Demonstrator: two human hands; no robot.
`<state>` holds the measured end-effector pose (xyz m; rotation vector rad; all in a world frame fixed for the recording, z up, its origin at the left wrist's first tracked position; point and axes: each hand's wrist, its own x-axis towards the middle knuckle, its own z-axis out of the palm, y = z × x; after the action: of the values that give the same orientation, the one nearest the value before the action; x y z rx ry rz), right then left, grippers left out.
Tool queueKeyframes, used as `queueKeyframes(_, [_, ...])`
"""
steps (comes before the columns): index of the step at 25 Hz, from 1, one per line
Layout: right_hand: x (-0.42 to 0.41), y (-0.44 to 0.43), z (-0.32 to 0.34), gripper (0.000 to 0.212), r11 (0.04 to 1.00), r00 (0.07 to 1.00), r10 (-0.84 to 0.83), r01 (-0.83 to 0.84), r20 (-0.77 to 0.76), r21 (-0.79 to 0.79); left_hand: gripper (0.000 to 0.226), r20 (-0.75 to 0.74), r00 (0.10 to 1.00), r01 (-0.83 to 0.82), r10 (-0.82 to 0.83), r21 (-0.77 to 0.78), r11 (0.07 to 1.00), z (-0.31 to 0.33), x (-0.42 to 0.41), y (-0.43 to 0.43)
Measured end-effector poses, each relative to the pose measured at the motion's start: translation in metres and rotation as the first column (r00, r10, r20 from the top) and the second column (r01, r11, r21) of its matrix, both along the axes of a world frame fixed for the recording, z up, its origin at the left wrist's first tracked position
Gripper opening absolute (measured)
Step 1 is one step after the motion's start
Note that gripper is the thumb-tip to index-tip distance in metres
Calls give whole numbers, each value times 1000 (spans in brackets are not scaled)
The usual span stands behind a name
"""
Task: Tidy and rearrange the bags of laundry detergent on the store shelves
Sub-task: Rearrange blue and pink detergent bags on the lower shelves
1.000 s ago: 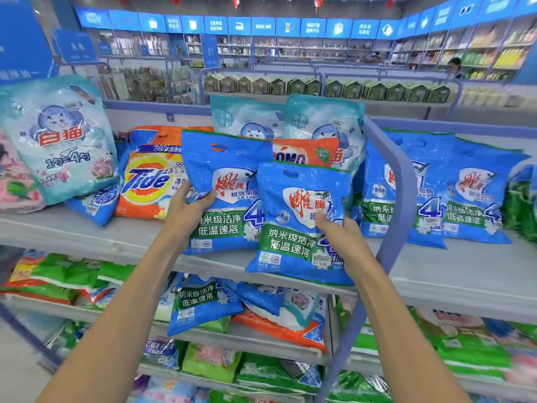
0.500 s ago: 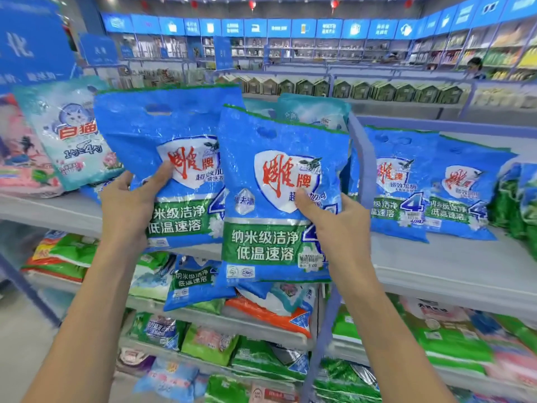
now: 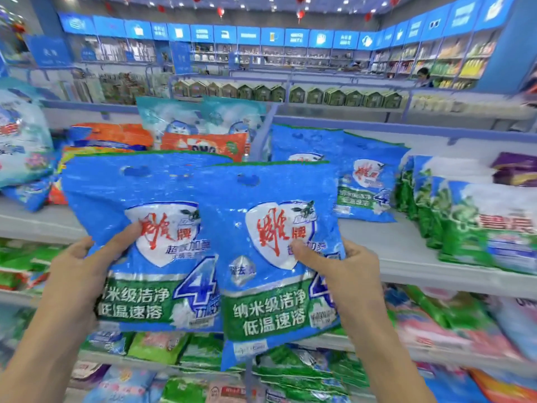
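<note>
I hold two blue detergent bags upright in front of the shelf, off its surface. My left hand grips the left blue bag at its lower left edge, thumb on the white shield logo. My right hand grips the right blue bag at its lower right edge; this bag overlaps the left one. Two more matching blue bags lean on the grey top shelf to the right of the divider post.
Orange bags, pale cat-print bags and a large pale bag fill the shelf's left bay. Green-and-white bags stand at the right. Lower shelves hold mixed bags. A person stands far back.
Both bags have come off the shelf and toward me, now held higher and closer. The view has shifted right, showing the green-and-white bags.
</note>
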<state>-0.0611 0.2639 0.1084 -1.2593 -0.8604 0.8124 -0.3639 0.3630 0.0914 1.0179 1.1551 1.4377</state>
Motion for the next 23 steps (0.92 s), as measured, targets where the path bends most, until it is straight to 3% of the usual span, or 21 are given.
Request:
queueKeyframes(4, [74,-30,-1,16,983,983,-176,178,-52,45,40,-72,997,40,-41,-7,999,-2,86,-21])
queueKeyframes(10, [148,-65,-6,25,953,952,-295,300,-82,50,29,-111,985,131,-132,-12,991,0,178,-31])
queueKeyframes(12, [167,-68,-9,24,943,944,-327,329,-56,52,36,-96,984,152,-152,-3,988,-5,198,-25])
queueKeyframes(15, [191,-60,-13,28,926,928,-368,372,-60,64,69,-82,989,123,-122,17,992,-13,227,-11])
queueKeyframes(18, [213,-37,-13,31,915,919,-391,394,-49,87,48,-140,989,68,-55,96,993,-11,256,13])
queueKeyframes(21, [228,-2,-8,31,911,915,-403,404,-31,82,64,-176,984,44,-22,124,991,-2,277,47])
queueKeyframes(23, [236,21,1,33,915,920,-391,392,-26,97,49,-189,982,10,14,123,992,6,284,77])
